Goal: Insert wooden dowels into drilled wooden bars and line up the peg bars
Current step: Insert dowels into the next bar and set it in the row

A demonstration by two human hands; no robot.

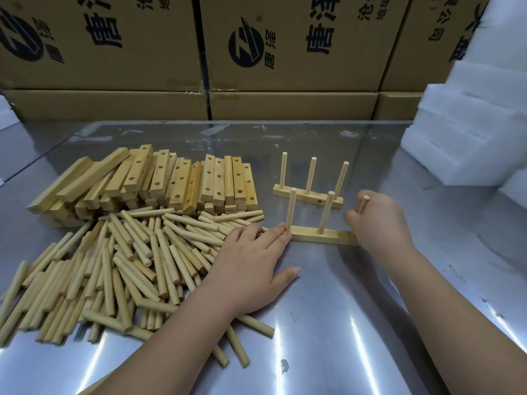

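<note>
- The left hand lies flat with its fingers spread. It rests partly on the table and partly on the dowel pile. Its fingertips touch the left end of the near bar and hold it in place.
- The right hand is curled in a fist round one dowel. Only the top of that dowel sticks out above the fist. It is at the right end of the near bar.
- The near bar lies on the table between the two hands. It has a left peg and a middle peg standing up in it.
- I think the step is putting the third dowel into the last hole. The fist hides the hole, so I cannot tell if the dowel is in yet.
- The far bar sits just behind the near bar. It has three pegs in it and looks done. Its right peg leans a little.
- The next move needs a straight push down, with the left hand keeping the bar from sliding on the shiny table.
- After that, the near bar should go side by side with the far bar.
- The bar stack is on the left, behind the dowel pile, so there are many more to fill.
</note>
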